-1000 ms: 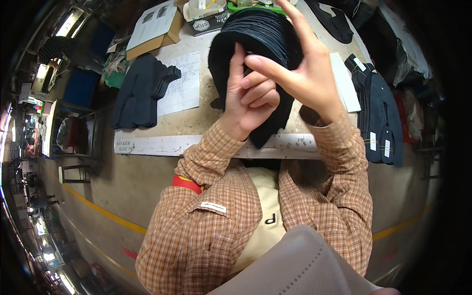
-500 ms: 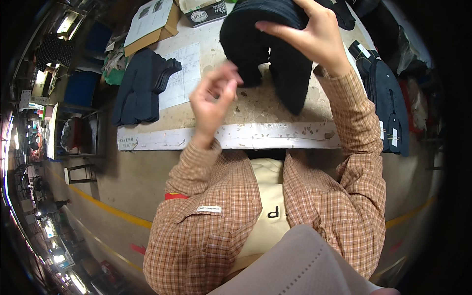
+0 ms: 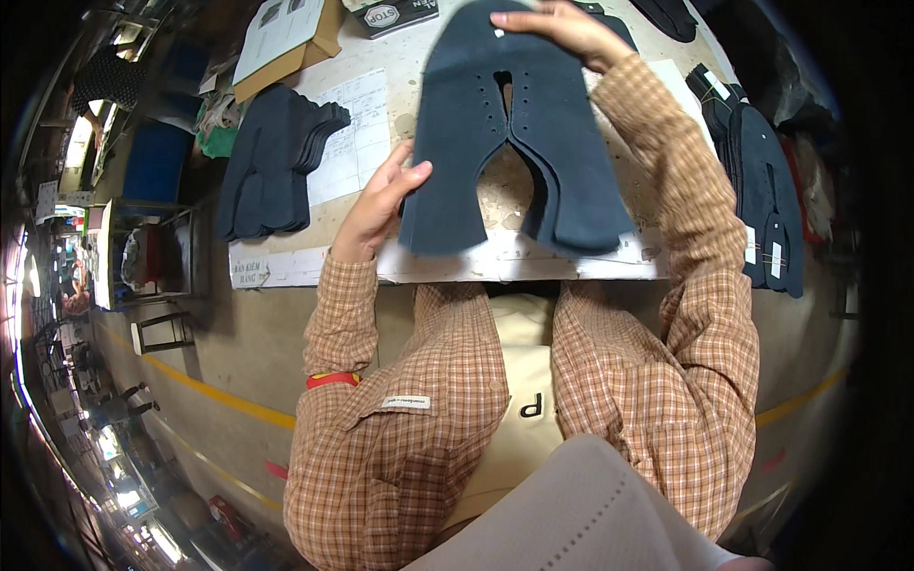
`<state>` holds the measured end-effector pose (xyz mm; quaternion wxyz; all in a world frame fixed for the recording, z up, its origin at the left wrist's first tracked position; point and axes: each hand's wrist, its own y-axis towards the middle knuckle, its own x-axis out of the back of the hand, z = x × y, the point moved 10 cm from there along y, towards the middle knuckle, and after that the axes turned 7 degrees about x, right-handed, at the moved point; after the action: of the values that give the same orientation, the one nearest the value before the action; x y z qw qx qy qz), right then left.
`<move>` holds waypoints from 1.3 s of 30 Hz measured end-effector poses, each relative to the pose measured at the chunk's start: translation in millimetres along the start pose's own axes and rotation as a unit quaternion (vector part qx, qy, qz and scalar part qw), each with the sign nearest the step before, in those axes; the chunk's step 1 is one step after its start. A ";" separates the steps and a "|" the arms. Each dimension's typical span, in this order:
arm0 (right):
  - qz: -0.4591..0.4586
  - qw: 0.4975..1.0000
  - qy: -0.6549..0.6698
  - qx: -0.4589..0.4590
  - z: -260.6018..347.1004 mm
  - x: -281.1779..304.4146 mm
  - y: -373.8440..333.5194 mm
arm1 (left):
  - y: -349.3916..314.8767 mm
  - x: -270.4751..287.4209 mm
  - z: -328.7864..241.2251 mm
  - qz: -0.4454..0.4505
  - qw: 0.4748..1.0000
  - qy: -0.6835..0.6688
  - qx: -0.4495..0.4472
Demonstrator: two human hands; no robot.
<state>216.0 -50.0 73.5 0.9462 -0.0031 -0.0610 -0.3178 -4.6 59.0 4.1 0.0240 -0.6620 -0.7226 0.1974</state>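
A stack of dark blue-black shoe uppers point(image 3: 452, 124) is raised above the table, its rounded toe end away from me. Small punched holes run along both sides of the central slit, and below it the two legs spread apart. My right hand point(image 3: 571, 36) is closed around the far rounded end, thumb on top and the other fingers partly hidden. At the left edge, my left hand point(image 3: 379, 205) grips the uppers between its thumb on top and fingers along the side.
Another stack of dark cut pieces point(image 3: 271, 171) lies at the left, partly over a written paper sheet point(image 3: 362, 124). Tied bundles of dark uppers point(image 3: 762, 190) are at the right edge. A cardboard box point(image 3: 286, 43) and a black box point(image 3: 395, 13) stand at the back.
The stack of uppers has turned from bent and tilted to flatter, showing its face and holes. My left hand has gone from free and blurred to gripping its left edge.
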 end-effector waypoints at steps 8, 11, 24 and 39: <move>-0.045 0.940 -0.288 0.180 -81.0 31.3 41.9 | -21.6 6.9 -43.8 -0.234 0.869 0.412 -0.140; -0.026 0.921 -0.349 0.171 -89.0 25.0 44.0 | -28.2 -38.3 -41.8 -0.121 0.925 0.308 -0.186; -0.168 0.942 0.288 0.025 -92.2 -16.9 -120.3 | 60.5 -122.1 42.5 -0.041 0.987 -0.140 -0.071; -0.249 0.964 0.082 0.045 -54.9 -14.1 -165.5 | 22.1 -114.8 3.6 0.090 0.993 0.002 -0.071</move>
<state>111.5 -176.1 11.8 0.8384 0.0804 0.0039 -0.5391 29.3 -51.8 19.8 -0.0394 -0.7246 -0.6725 0.1452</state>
